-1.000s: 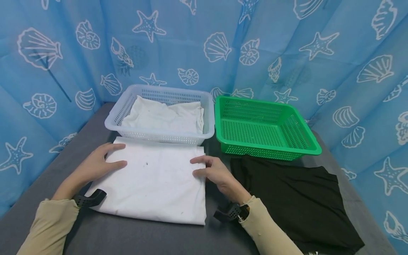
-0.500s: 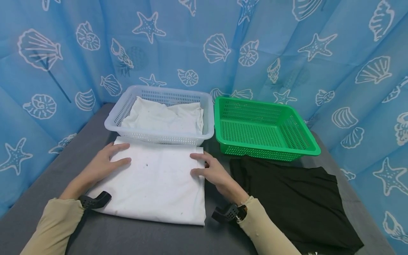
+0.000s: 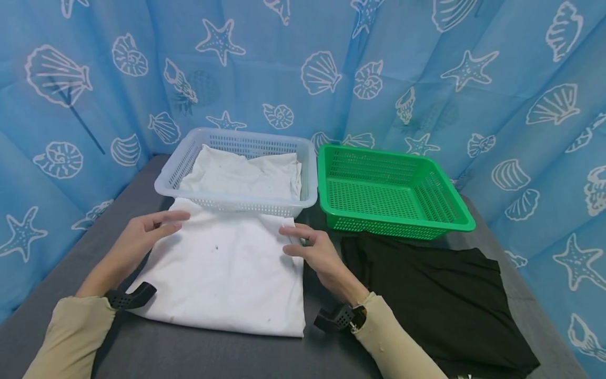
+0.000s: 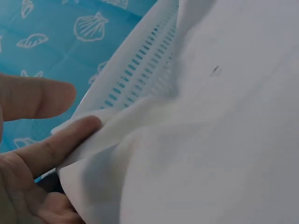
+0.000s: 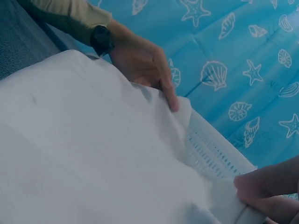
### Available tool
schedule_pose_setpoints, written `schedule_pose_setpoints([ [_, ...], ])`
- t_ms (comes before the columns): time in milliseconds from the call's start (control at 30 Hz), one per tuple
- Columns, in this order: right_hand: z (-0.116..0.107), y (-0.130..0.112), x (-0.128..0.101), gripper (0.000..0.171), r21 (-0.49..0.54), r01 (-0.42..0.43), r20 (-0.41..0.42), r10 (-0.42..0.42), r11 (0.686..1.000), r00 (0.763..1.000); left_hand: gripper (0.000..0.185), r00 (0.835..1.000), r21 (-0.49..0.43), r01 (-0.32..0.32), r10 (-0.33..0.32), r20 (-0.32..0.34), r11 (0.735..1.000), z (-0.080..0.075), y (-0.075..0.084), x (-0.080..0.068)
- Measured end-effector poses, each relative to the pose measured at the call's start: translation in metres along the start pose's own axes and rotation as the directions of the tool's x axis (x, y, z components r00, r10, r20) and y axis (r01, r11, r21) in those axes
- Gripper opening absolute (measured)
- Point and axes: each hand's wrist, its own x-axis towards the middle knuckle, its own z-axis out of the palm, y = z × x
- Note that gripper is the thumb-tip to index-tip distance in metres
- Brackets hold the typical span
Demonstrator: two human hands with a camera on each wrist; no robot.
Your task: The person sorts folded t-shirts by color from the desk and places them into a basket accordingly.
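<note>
A folded white cloth (image 3: pixel 227 268) lies on the grey surface in front of the pale basket, its far edge raised and creased. At the cloth's far left corner, my left hand (image 3: pixel 147 234) holds the edge; in the left wrist view one finger lies on the cloth (image 4: pixel 201 154), others curl beneath it, and the thumb stands apart. My right hand (image 3: pixel 319 255) pinches the far right corner between thumb and fingers, seen at the lower right of the right wrist view. Parts of the fingers are hidden behind the cloth (image 5: pixel 103 140).
Behind the cloth stands a pale blue-white basket (image 3: pixel 236 200) holding white fabric (image 3: pixel 241 173). To its right is a green basket (image 3: pixel 397 226) with nothing in it. A black folded garment (image 3: pixel 440 300) lies at right. A blue shell-print curtain (image 3: pixel 265 63) hangs behind.
The far edge of the white cloth has risen and creased between my hands. My left hand first shifted right, then back left to the corner; my right hand moved slightly.
</note>
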Motion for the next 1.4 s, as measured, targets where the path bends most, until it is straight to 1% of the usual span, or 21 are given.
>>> schedule_pose_setpoints([
  [67, 0.000, 0.000, 0.000, 0.033, 0.028, 0.034, 0.000, -0.034, 0.999, 0.999, 0.055, 1.000, -0.022, -0.021, 0.021, -0.008, 1.000, -0.001, 0.000, -0.001],
  [100, -0.001, 0.000, 0.000, 0.032, 0.044, 0.048, 0.003, -0.048, 0.998, 0.999, 0.056, 1.000, -0.013, -0.024, 0.024, -0.010, 1.000, -0.002, 0.000, -0.001],
  [167, -0.001, 0.000, 0.000, 0.033, 0.074, 0.061, 0.017, -0.063, 0.995, 0.998, 0.058, 1.000, 0.025, -0.020, 0.020, 0.003, 0.999, -0.001, 0.000, -0.001],
  [267, 0.000, -0.002, 0.001, 0.042, 0.081, 0.031, 0.069, -0.036, 0.996, 0.997, 0.063, 0.999, 0.109, 0.001, -0.006, 0.045, 0.994, 0.000, -0.001, 0.002],
  [367, 0.004, -0.005, 0.006, 0.052, 0.014, -0.041, 0.133, 0.039, 0.999, 0.990, 0.068, 0.997, 0.180, 0.025, -0.038, 0.073, 0.983, 0.001, -0.001, 0.003],
  [467, 0.009, -0.009, 0.010, 0.055, -0.113, -0.038, 0.165, 0.056, 0.993, 0.985, 0.069, 0.996, 0.202, 0.032, -0.048, 0.074, 0.979, 0.002, -0.001, 0.003],
  [500, 0.011, -0.010, 0.011, 0.056, -0.148, -0.018, 0.161, 0.042, 0.989, 0.986, 0.069, 0.996, 0.207, 0.029, -0.045, 0.071, 0.978, 0.002, 0.000, 0.003],
  [567, 0.014, -0.011, 0.012, 0.058, -0.192, 0.050, 0.140, -0.023, 0.980, 0.990, 0.069, 0.997, 0.210, 0.022, -0.036, 0.065, 0.978, 0.002, 0.001, 0.002],
  [600, 0.015, -0.012, 0.011, 0.058, -0.201, 0.077, 0.119, -0.054, 0.976, 0.991, 0.068, 0.997, 0.210, 0.019, -0.033, 0.065, 0.977, 0.003, 0.001, 0.002],
  [633, 0.015, -0.013, 0.011, 0.059, -0.190, 0.084, 0.093, -0.067, 0.978, 0.993, 0.068, 0.998, 0.211, 0.016, -0.030, 0.064, 0.977, 0.003, 0.001, 0.002],
  [700, 0.015, -0.016, 0.009, 0.060, -0.143, 0.070, 0.045, -0.064, 0.987, 0.997, 0.070, 0.998, 0.224, 0.020, -0.033, 0.057, 0.975, 0.003, 0.000, 0.002],
  [733, 0.013, -0.017, 0.008, 0.060, -0.119, 0.052, 0.023, -0.049, 0.992, 0.999, 0.071, 0.998, 0.236, 0.014, -0.028, 0.054, 0.972, 0.004, -0.001, 0.003],
  [833, 0.008, -0.021, 0.004, 0.060, -0.077, -0.046, -0.035, 0.043, 0.996, 0.998, 0.074, 0.997, 0.291, 0.011, -0.031, 0.064, 0.957, 0.005, -0.004, 0.004],
  [900, 0.003, -0.020, 0.002, 0.060, -0.089, -0.088, -0.058, 0.083, 0.992, 0.995, 0.074, 0.997, 0.327, -0.008, -0.018, 0.077, 0.945, 0.007, -0.004, 0.004],
  [1000, 0.000, -0.015, 0.001, 0.058, -0.104, -0.121, -0.075, 0.114, 0.987, 0.991, 0.073, 0.996, 0.361, -0.011, -0.023, 0.091, 0.933, 0.009, -0.001, 0.002],
  [1100, 0.000, -0.008, 0.002, 0.056, -0.110, -0.121, -0.068, 0.114, 0.986, 0.991, 0.072, 0.996, 0.390, 0.003, -0.038, 0.082, 0.921, 0.011, 0.005, 0.001],
  [1167, 0.001, -0.004, 0.003, 0.056, -0.113, -0.112, -0.059, 0.106, 0.987, 0.993, 0.071, 0.997, 0.412, 0.015, -0.046, 0.067, 0.911, 0.012, 0.009, 0.000],
  [1233, 0.003, 0.000, 0.004, 0.056, -0.118, -0.095, -0.060, 0.088, 0.989, 0.994, 0.068, 0.998, 0.419, 0.034, -0.057, 0.042, 0.907, 0.012, 0.012, -0.001],
  [1333, 0.006, 0.001, 0.005, 0.057, -0.129, -0.070, -0.075, 0.060, 0.989, 0.995, 0.059, 0.998, 0.391, 0.069, -0.068, -0.015, 0.918, 0.009, 0.015, -0.001],
  [1400, 0.008, 0.001, 0.005, 0.057, -0.157, -0.067, -0.085, 0.054, 0.985, 0.995, 0.055, 0.995, 0.366, 0.095, -0.083, -0.049, 0.926, 0.005, 0.015, -0.002],
])
